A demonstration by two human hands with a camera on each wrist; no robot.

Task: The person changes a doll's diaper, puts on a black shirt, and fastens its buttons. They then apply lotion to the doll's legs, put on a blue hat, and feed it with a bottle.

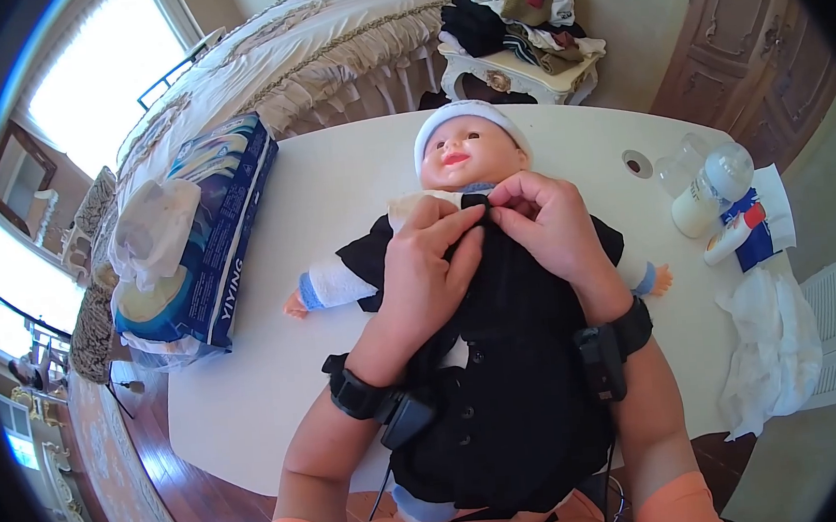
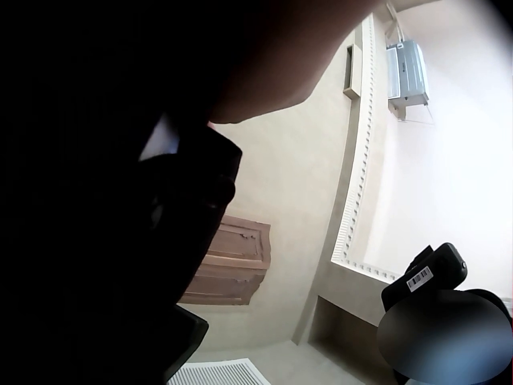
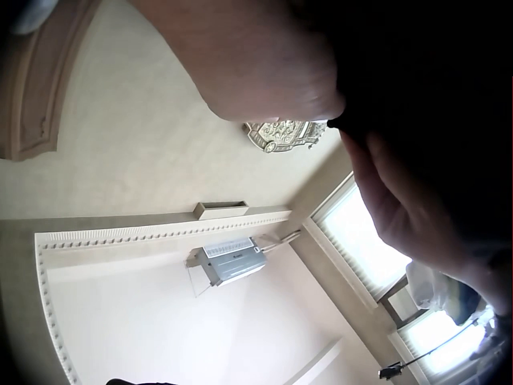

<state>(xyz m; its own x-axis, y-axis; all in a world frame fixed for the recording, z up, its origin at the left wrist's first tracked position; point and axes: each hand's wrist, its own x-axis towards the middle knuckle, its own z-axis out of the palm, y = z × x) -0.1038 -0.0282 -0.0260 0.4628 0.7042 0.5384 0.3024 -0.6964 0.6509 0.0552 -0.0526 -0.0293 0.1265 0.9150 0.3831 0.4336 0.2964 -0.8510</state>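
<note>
A smiling baby doll [image 1: 474, 155] in a black shirt [image 1: 533, 379] lies face up mid-table [image 1: 334, 170], head toward the far side. Just below its chin, a person's left hand [image 1: 433, 265] and right hand [image 1: 551, 227] nearly meet, each grip narrow, pinching the shirt. A blue package [image 1: 242, 244] sits left; a baby bottle [image 1: 695, 208], right.

White capital letters [image 1: 232, 291] are spelling "YIYING" along the dark blue side of the plastic-wrapped package [image 1: 244, 220] at the left of the head view. A white barcode label [image 2: 419, 278] is showing on a black device [image 2: 443, 267] in the left wrist view — any digits are staying too small to read. Small print on the milk-filled bottle [image 1: 694, 211] is also remaining illegible.
</note>
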